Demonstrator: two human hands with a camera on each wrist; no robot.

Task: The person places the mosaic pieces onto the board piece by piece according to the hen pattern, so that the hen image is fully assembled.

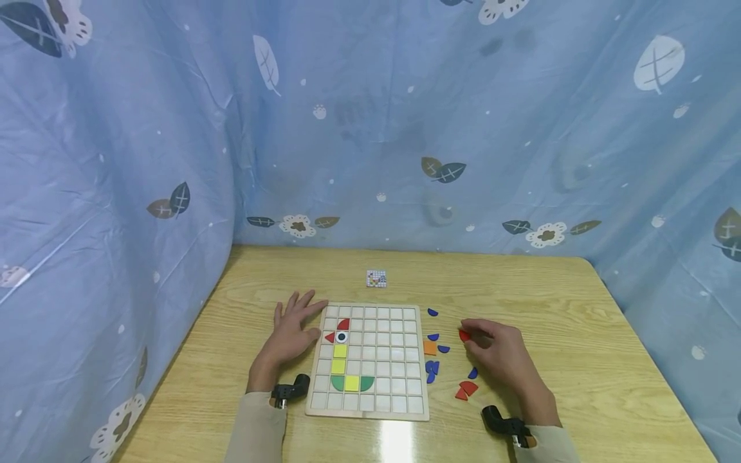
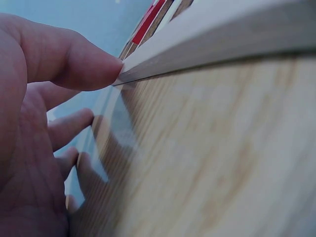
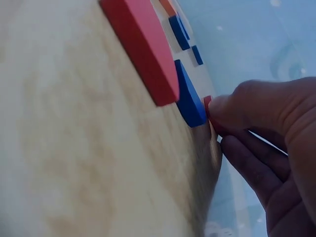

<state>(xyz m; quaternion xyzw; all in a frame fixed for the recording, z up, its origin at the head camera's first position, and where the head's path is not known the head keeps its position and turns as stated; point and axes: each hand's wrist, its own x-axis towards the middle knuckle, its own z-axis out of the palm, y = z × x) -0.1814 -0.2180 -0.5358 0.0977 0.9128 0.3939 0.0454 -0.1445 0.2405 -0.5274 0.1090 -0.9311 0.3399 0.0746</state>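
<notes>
One red piece (image 1: 464, 335) was pinched in my right hand (image 1: 502, 352), my left hand (image 1: 292, 333) spread, touching the board (image 1: 397, 354) at left.

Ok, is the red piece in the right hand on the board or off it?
Off; in the head view, the right hand pinches the red piece well right of the board.

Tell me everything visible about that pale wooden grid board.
The pale wooden grid board looks roughly square, with a plain rim around whitish square cells. It lies flat on the wood-grain table. Red pieces, yellow squares, green curved pieces and one eye-patterned piece occupy cells toward its left; its right-hand columns look bare. The left hand touches its left edge.
</notes>
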